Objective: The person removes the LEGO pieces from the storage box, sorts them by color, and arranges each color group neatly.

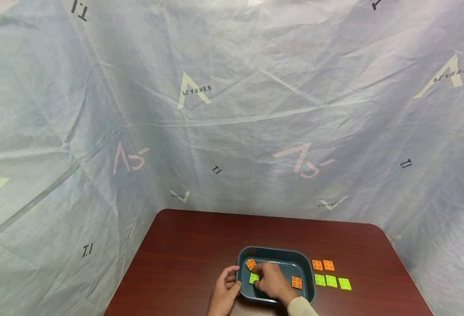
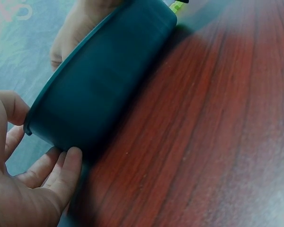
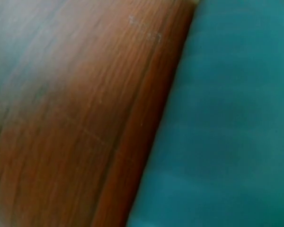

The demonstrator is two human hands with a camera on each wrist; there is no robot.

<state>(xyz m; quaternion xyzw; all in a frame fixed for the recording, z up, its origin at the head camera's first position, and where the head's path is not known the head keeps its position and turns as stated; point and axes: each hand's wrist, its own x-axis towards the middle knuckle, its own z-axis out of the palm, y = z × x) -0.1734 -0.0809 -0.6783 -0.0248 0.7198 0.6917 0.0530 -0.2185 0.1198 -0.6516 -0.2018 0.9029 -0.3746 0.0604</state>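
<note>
A dark teal tray (image 1: 301,293) sits at the table's front. My left hand (image 1: 225,289) holds its left side, with fingertips at the rim and against the outer wall, as the left wrist view shows the hand (image 2: 28,184) close up. Over the tray's left half, my right hand (image 1: 272,281) pinches a lime-green building brick (image 1: 253,278) between thumb and fingers. Just beyond those fingers lies an orange brick (image 1: 250,263). Another orange brick (image 1: 297,282) is at the tray's right end. Only the teal wall (image 3: 222,123) and table show in the right wrist view.
Right of the tray, two orange bricks (image 1: 323,265) lie in a back row on the dark red wooden table (image 1: 184,263). Three lime-green bricks (image 1: 331,281) form a row in front of them. Grey printed cloth (image 1: 248,145) hangs around the table's back and sides.
</note>
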